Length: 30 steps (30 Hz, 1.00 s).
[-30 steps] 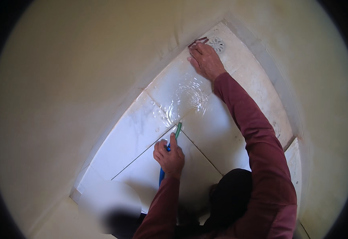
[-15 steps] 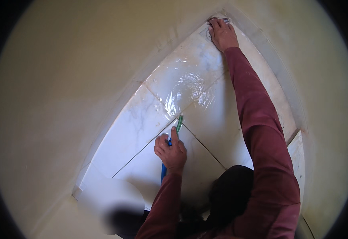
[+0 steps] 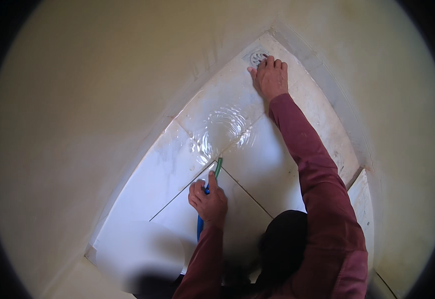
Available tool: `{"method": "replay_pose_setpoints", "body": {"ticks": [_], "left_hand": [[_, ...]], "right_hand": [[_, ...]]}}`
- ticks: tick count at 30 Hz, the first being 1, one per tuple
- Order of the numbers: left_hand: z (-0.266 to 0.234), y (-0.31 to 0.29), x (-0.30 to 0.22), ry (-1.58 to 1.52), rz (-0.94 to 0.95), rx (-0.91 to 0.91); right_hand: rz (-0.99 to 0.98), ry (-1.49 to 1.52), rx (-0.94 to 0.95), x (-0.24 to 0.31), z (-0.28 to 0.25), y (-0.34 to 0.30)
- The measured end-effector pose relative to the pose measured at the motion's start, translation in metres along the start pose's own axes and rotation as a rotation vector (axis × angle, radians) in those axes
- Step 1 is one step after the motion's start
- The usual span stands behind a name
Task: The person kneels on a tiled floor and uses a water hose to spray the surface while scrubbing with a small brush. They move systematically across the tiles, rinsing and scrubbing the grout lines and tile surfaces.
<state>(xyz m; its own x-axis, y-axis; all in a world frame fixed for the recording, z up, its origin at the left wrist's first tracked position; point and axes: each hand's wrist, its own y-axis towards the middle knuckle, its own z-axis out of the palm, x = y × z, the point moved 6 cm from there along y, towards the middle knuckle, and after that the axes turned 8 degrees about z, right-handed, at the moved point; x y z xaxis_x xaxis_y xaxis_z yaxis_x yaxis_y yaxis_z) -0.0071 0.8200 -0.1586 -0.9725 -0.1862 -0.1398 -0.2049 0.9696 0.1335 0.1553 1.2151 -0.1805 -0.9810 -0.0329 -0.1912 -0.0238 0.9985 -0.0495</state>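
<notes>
So it looks like the rinse-and-scrub step: the left hand [image 3: 208, 202] has its grip round the hose [image 3: 219, 167] mid-floor [image 3: 147, 174], with water [image 3: 227, 119] rippling past the tip, and the right hand [image 3: 273, 79] is at the drain [image 3: 257, 59] near the floor's far corner, can't tell if it's pinching anything. Next move probably calls for a steady hose and fingers working round the drain. Walls [image 3: 102, 99] hem in that corner, and a blurry pale thing [image 3: 137, 249] crowds the near left edge.

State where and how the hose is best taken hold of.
Probably by the blue part of the hose, just behind its green tip, from above and the near side, where the left hand is: slim enough to wrap, it points its end away from the person.
</notes>
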Motion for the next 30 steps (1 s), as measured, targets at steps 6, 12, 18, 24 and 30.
{"method": "replay_pose_setpoints", "body": {"ticks": [6, 12, 18, 24, 30], "left_hand": [[0.011, 0.004, -0.012, -0.069, 0.009, -0.005], [0.002, 0.004, -0.003, 0.009, 0.008, -0.02], [0.01, 0.005, -0.012, -0.04, 0.016, -0.039], [0.004, 0.005, -0.001, -0.028, -0.014, -0.007], [0.009, 0.003, -0.005, -0.042, -0.01, -0.031]], "right_hand": [[-0.195, 0.453, -0.369, -0.049, 0.012, 0.063], [0.152, 0.013, -0.226, -0.047, 0.005, 0.025], [0.04, 0.402, -0.382, -0.081, 0.01, 0.077], [-0.334, -0.044, -0.537, -0.058, -0.047, 0.082], [-0.476, -0.121, -0.418, -0.128, 0.017, 0.066]]}}
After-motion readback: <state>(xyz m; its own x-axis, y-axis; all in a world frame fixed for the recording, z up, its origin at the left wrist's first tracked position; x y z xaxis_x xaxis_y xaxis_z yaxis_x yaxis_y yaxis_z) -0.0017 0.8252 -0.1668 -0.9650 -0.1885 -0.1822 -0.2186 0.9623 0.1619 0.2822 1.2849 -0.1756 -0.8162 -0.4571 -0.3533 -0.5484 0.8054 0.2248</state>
